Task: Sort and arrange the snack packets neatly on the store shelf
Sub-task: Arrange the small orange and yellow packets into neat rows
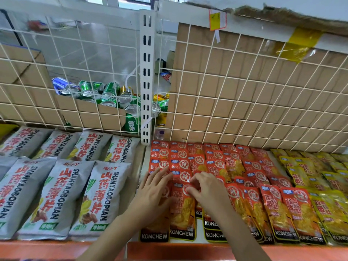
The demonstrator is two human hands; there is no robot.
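Forearms come in from the bottom edge over the orange shelf lip [56,249]. Left hand [154,187] lies flat, fingers spread, pressing on the red packets [216,162] at the left end of their block. Right hand [207,187] is just beside it, not touching it, with fingers curled, pinching the top edge of the front red packet [181,210]. Red packets overlap in rows from front to back of the white shelf [143,162]; the front ones show black KONCHEW bands. Yellow packets [323,204] fill the right end, touching the red ones. Grey bags [54,194] sit in two rows on the left section, across a narrow gap.

White wire grid [244,102] backs the shelf, split by a slotted upright post [146,72]. Behind the grid: a big cardboard box [235,81] with yellow tape [301,44] on the right, and an open carton [84,110] of green and gold cans [111,95] on the left. Pale shiny floor [105,46] shows beyond, with a window [131,1] at the top.
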